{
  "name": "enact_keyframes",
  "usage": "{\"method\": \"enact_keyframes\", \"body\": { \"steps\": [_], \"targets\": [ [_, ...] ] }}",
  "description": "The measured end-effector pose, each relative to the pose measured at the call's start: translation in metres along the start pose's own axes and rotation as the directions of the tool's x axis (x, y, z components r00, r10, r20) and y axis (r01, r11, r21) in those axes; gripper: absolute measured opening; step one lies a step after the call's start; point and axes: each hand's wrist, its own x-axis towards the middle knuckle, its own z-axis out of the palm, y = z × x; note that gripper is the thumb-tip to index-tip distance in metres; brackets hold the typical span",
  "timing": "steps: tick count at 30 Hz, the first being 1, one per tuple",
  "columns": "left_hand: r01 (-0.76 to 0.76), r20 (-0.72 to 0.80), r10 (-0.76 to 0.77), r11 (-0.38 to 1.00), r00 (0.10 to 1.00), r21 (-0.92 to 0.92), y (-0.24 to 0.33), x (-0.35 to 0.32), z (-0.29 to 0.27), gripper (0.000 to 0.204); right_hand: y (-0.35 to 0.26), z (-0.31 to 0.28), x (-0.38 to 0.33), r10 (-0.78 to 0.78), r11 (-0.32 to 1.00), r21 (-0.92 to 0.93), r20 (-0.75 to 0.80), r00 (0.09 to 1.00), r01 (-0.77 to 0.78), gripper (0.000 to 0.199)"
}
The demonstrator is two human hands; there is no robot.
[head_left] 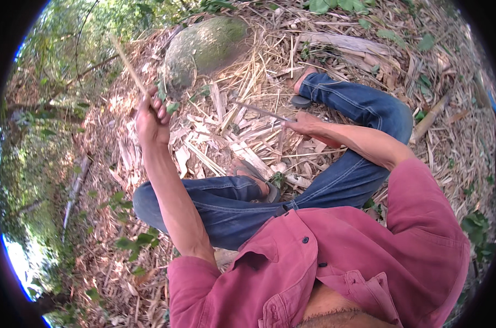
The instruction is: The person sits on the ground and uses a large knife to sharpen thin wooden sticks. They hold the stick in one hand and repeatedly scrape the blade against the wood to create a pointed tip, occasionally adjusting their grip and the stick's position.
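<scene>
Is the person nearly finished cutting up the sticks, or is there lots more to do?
Done: many pale split strips lie heaped between the knees. In hand: the left hand lifts a thin bamboo stick and the right hand grips a blade. Left: that stick looks uncut; no other whole ones show.

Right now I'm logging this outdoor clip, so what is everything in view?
bamboo strip: one, pale tan, held up in the left hand
knife: one, thin grey blade, in the right hand
boulder: one, mossy grey-green, ahead
bamboo shavings: many, pale, on the ground before the legs
sandals: two, dark, on the feet
jeans: blue
shirt: red
left hand: raised
right hand: gripping the knife
</scene>
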Motion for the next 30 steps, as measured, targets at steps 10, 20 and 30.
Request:
{"method": "enact_keyframes", "body": {
  "steps": [10, 20, 30],
  "targets": [
    [0.118, 0.082, -0.113, 0.991, 0.99, -0.058, -0.033, -0.006, 0.012, 0.017, -0.085, -0.099, -0.05, -0.374, 0.875, 0.096, -0.489, 0.788, 0.474, 0.069],
    [0.241, 0.132, -0.252, 0.966, 0.959, 0.094, -0.059, -0.019, 0.045, 0.018, -0.113, -0.102, -0.044, -0.491, 0.868, -0.185, -0.46, 0.74, 0.461, 0.068],
    [0.215, 0.154, -0.249, 0.955, 0.956, 0.205, -0.078, -0.045, 0.079, 0.019, -0.13, -0.098, -0.048, -0.653, 0.757, -0.361, -0.384, 0.653, 0.544, 0.064]
  ]
}}
